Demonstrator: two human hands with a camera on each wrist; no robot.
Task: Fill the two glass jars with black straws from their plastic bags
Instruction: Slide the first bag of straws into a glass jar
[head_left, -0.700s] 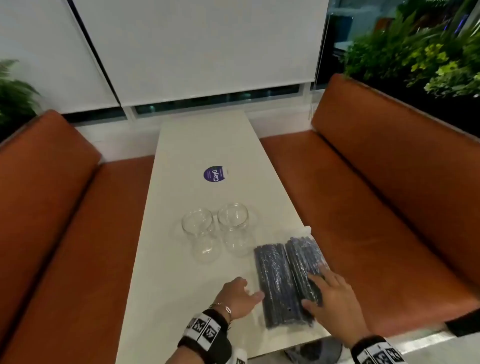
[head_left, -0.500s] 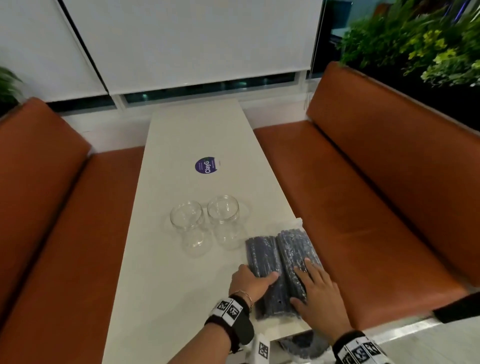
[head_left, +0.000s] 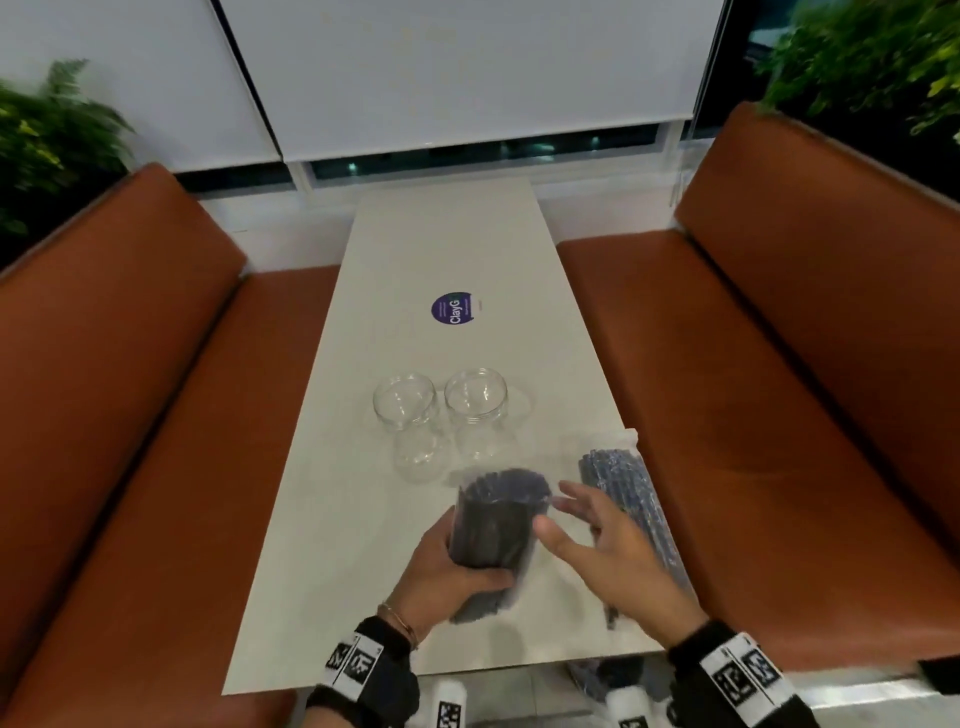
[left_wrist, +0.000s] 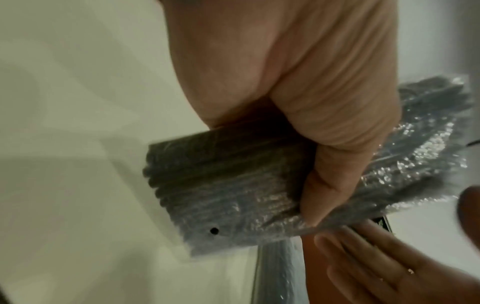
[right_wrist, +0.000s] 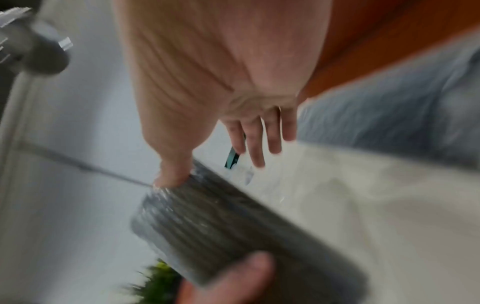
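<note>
Two empty glass jars (head_left: 404, 402) (head_left: 475, 395) stand side by side mid-table. My left hand (head_left: 457, 566) grips a plastic bag of black straws (head_left: 496, 525) round its lower half and holds it tilted up off the table. In the left wrist view the thumb (left_wrist: 319, 185) wraps over that bag (left_wrist: 221, 185). My right hand (head_left: 587, 519) hovers just right of the bag, fingers (right_wrist: 249, 133) spread straight, its thumb tip against the bag's (right_wrist: 221, 226) upper end. A second bag of straws (head_left: 623, 493) lies flat near the table's right edge, partly under my right hand.
The long white table (head_left: 415, 260) carries a round purple sticker (head_left: 452, 308) beyond the jars. Orange benches (head_left: 130, 389) (head_left: 779, 364) flank it on both sides. Window blinds close off the far end, with plants in both upper corners.
My left hand has taken the left bag off the table and raised it on end. My right hand has left the right bag and moved over beside the raised one.
</note>
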